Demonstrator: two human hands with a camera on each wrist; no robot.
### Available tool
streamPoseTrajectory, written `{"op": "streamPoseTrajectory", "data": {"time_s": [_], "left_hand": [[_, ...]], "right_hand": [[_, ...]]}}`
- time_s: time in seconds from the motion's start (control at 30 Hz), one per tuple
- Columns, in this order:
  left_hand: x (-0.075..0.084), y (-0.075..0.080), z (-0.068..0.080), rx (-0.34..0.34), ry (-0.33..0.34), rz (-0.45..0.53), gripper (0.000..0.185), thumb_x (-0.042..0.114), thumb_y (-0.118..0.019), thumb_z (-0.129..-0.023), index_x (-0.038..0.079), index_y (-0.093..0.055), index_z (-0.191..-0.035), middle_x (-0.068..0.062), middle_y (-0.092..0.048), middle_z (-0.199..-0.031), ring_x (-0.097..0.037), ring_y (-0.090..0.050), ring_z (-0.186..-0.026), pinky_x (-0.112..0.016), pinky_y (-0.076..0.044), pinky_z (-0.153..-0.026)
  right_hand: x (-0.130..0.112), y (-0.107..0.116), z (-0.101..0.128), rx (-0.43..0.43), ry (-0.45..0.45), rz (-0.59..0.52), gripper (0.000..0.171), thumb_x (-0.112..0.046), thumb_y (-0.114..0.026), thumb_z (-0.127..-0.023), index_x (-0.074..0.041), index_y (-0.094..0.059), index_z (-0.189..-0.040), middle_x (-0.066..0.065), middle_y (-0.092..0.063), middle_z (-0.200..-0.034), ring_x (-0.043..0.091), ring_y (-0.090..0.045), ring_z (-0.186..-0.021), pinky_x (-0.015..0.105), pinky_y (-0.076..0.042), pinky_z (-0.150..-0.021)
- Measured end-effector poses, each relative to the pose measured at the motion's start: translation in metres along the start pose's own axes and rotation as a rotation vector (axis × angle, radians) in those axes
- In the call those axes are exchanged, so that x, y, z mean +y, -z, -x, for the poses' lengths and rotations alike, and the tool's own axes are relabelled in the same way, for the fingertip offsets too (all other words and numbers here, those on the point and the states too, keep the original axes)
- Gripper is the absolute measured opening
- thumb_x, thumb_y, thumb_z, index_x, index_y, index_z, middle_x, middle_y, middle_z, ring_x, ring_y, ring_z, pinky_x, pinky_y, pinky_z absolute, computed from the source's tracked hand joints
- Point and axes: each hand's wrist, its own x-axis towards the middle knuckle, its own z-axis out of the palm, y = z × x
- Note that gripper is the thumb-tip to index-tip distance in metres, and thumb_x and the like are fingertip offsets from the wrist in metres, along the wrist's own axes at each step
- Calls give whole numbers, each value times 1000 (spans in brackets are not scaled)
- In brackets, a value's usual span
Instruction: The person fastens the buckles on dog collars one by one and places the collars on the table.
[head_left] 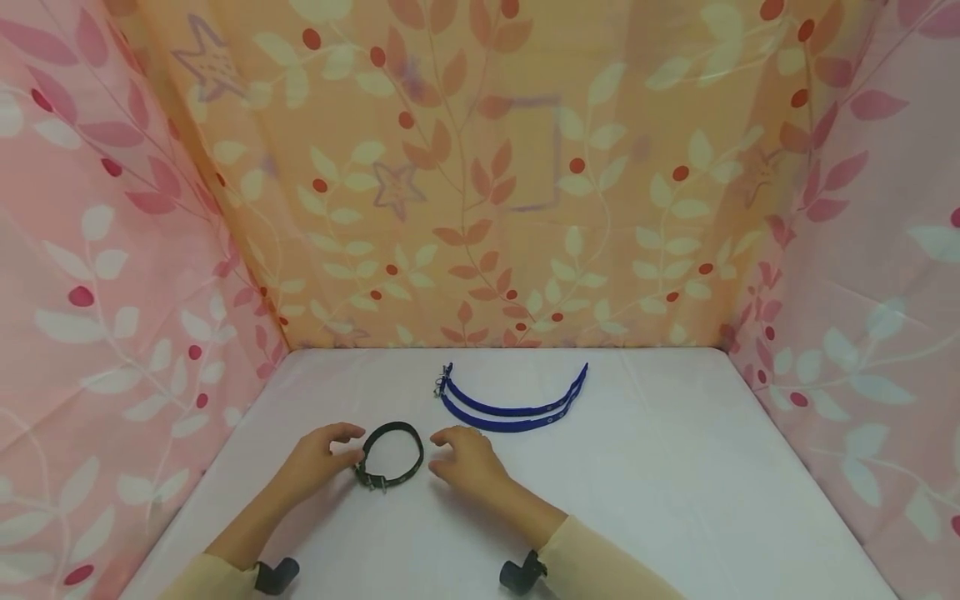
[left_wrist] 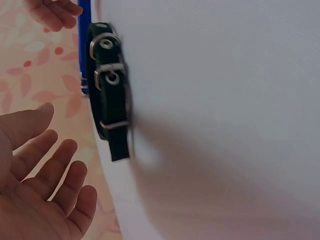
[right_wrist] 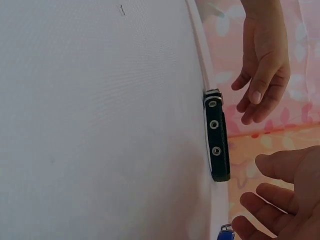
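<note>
Black collar (head_left: 390,457) lies buckled into a small loop on the white tabletop (head_left: 675,500), near the front edge and between the two hands. Its metal buckle and ring sit at the side nearest the person; the left wrist view shows the buckle hardware (left_wrist: 107,67) and the loose strap end (left_wrist: 119,147) pointing away from it, and the right wrist view shows the far stretch of strap with three metal eyelets (right_wrist: 216,137).

Just left of the loop, the left hand (head_left: 318,458) rests on the tabletop with its fingertips at or almost at the collar's rim; whether they touch it cannot be told. Its fingers (left_wrist: 55,170) are spread apart and relaxed, gripping nothing. Just right of the loop, the right hand (head_left: 468,458) hovers low over the tabletop, close to the collar but apart from it. Its fingers (right_wrist: 272,197) are also loosely apart and lightly bent, holding nothing.

Behind the hands, toward the middle of the tabletop, lie two blue collars (head_left: 513,407), unbuckled and laid side by side in a shallow curve, with their metal buckles at the left end. They are clear of the black collar and of both hands.

Pink and orange cloth printed with leaves and berries (head_left: 487,208) hangs round the tabletop on three sides. Both forearms wear cream sleeves (head_left: 600,562).
</note>
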Motion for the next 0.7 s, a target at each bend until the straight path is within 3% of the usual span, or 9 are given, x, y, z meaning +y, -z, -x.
{"op": "streamPoseTrajectory", "data": {"time_s": [0.33, 0.7], "left_hand": [[35, -6, -6, 20, -93, 48, 34, 22, -77, -93, 9, -70, -125, -9, -71, -125, -34, -62, -121, -57, -51, -100], [76, -28, -25, 20, -80, 109, 32, 23, -77, -93, 15, -72, -124, -5, -69, -130, -31, -60, -126, -57, -43, -111]], "right_hand": [[6, 25, 11, 48, 10, -18, 34, -25, -74, -94, -12, -71, -126, 3, -71, -126, 26, -60, -124, 47, -48, -107], [21, 56, 19, 114, -3, -42, 35, -23, -74, -95, -10, -70, -128, 4, -70, -126, 25, -61, -123, 46, -50, -106]]}}
